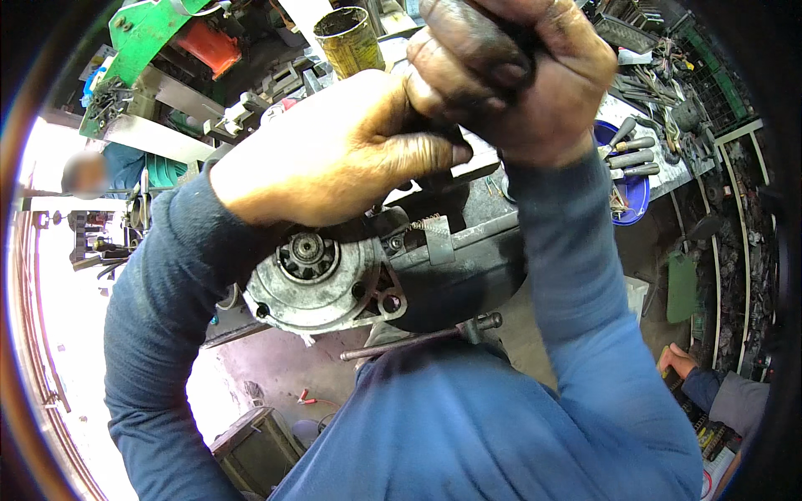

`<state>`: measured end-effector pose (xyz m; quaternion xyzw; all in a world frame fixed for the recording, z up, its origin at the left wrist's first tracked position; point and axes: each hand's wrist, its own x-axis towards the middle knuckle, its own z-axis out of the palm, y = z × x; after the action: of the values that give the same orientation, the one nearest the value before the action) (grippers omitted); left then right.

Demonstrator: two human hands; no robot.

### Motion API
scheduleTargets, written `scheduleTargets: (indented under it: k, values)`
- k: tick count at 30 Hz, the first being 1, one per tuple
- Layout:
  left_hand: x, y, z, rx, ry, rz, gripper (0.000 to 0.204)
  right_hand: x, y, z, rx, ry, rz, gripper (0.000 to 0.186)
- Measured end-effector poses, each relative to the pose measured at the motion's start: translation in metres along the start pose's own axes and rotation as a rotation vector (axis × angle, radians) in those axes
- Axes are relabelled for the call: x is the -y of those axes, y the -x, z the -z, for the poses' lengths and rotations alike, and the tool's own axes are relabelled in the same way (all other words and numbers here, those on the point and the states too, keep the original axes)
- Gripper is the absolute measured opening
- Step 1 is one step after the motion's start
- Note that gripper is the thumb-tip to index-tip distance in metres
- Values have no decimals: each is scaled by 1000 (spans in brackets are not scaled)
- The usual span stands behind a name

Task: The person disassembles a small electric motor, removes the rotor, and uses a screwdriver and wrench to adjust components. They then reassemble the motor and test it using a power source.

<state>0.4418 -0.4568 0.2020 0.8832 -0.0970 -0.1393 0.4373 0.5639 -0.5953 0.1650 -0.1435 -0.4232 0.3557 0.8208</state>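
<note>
My left hand [334, 150] and my right hand [526, 71] meet above the bench, both closed. The left thumb points right beneath the right hand's curled, blackened fingers. Something dark shows between them, too hidden to name. Below the left hand sits a starter motor with a grey metal nose housing [330, 292] and a toothed pinion [307, 257] facing up. Its dark cylindrical body [468, 280] extends to the right. A small coil spring [428, 223] and a flat metal tab [439, 242] stand beside the housing. The left wrist hides part of the motor.
A bar handle [409, 342] juts out before my body. Behind stands a grimy yellow tin [349, 46]. At right are a blue bowl [633, 209] with handled tools and a tool heap [656, 96]. Another person's hand [678, 361] shows at lower right; one person [124, 171] is far left.
</note>
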Motion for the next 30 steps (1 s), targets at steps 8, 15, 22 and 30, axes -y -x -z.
scheduleTargets:
  k: [8,15,22,30]
  values:
    - [6,-2,-1,-53,106,15,25,3,1,-14,-126,51,-16,42]
    - [6,3,1,-30,43,23,27,-6,-43,13,594,-276,-109,63]
    - [-4,6,15,-172,-316,-192,52,11,-1,14,-110,345,-28,50]
    - [-13,146,47,-752,-433,-61,35,54,35,-63,323,503,-131,33]
